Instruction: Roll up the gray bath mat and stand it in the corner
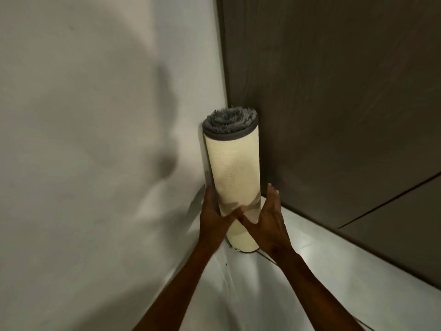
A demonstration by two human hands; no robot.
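The gray bath mat (232,163) is rolled into a tight cylinder, cream backing outward and shaggy gray pile showing at its top end. It stands upright on the white floor, in the corner where the pale wall meets the dark panel. My left hand (214,216) presses on the roll's lower left side. On the lower right side lies my right hand (268,218), thumb across the front. Both hands clasp the roll near its base.
A pale plaster wall (95,139) fills the left, carrying my shadow. A dark wood-grain panel (334,103) stands on the right, with a seam low down. The glossy white floor (250,295) runs toward me, with a thin dark cord beside the roll's base.
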